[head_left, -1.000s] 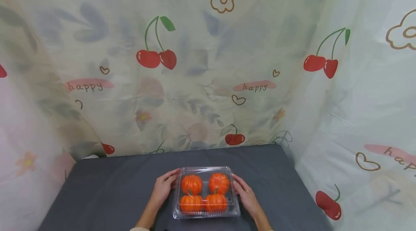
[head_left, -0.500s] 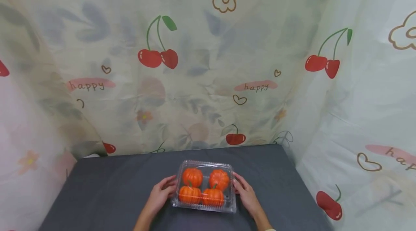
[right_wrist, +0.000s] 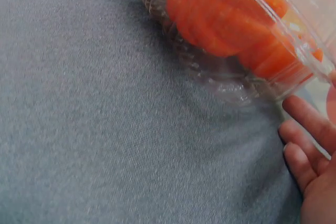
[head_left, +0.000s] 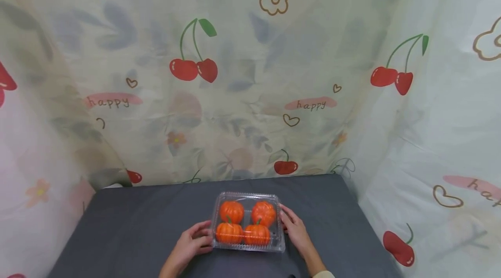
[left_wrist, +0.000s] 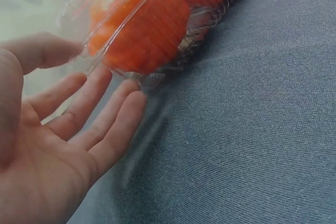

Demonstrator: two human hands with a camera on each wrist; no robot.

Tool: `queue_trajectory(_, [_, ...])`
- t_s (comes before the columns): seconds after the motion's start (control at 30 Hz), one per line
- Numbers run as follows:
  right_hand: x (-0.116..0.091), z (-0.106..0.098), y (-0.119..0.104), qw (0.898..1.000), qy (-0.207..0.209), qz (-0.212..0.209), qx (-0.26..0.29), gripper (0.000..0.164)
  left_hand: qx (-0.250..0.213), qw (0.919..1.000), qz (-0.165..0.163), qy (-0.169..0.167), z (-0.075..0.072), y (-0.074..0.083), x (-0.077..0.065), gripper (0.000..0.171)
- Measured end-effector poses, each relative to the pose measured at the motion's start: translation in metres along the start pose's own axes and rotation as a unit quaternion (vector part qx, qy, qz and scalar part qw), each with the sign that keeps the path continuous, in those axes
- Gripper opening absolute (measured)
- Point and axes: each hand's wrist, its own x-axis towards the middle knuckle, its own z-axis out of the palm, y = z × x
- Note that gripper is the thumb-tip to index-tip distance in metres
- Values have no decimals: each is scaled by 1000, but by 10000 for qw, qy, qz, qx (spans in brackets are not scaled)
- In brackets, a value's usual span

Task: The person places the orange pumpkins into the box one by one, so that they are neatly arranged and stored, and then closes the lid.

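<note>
A clear plastic clamshell box [head_left: 281, 243] sits on the dark cloth with its lid down, holding several small orange pumpkins [head_left: 232, 212] with green stems. At the box's left side, near its front corner, is my left hand [head_left: 192, 241]. The left wrist view shows that hand's thumb at the lid rim and its fingers [left_wrist: 121, 124] extended along the lower edge. My right hand [head_left: 295, 230] is at the opposite side, fingertips right at the wall. In the right wrist view its loosely bent fingers [right_wrist: 299, 161] are beside the box's corner, with the thumb partly cut off.
A dark grey cloth [head_left: 148, 221] covers the table. Pale curtains [head_left: 235, 95] printed with cherries and hearts enclose the back and both sides. A small white object [head_left: 113, 185] shows at the table's back left corner. A small black thing [head_left: 291, 276] peeks in at the bottom edge.
The box has shifted slightly away from me and turned a little. My left hand has slid toward its near left corner, while my right hand stays at the right side.
</note>
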Motion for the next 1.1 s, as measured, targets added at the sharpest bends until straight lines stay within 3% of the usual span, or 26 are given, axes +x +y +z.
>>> queue_trajectory(0.37, [7,12,-13,9994,320,-31,135,46,-402,9989,-148,-202,-9,-7,-4,34])
queue_trajectory(0.53, [11,15,-18,9984,545,-22,158,41,-244,9989,-246,-314,-10,-9,-5,29])
queue_trajectory(0.73, [17,22,-26,9976,695,-48,-43,38,-185,9972,-526,-508,-11,-11,-7,35])
queue_trajectory(1.1, [13,31,-19,9965,826,110,-17,51,-472,9961,-323,-676,-11,-17,-9,20])
